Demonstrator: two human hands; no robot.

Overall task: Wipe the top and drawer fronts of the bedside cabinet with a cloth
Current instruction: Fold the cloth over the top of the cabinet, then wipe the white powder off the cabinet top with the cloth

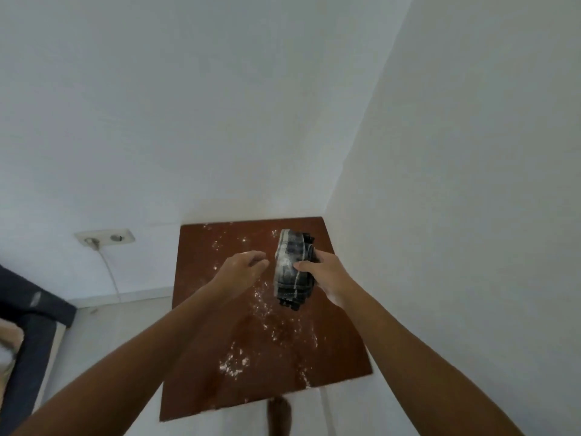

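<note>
The bedside cabinet's brown wooden top [201,313] stands in the corner of the room, seen from above, with white powdery specks scattered across its middle. A dark folded cloth [294,265] with pale stripes is held above the far right part of the top. My right hand [323,272] grips the cloth from its right side, thumb over the front. Just left of the cloth my left hand [243,267] hovers with loosely curled fingers, holding nothing. The drawer fronts are hidden below the top.
White walls close in behind and to the right of the cabinet. A wall socket [105,237] with a plugged cable [110,269] sits at the left. A dark bed edge [28,325] is at far left. A bare foot [278,416] shows below the cabinet's front edge.
</note>
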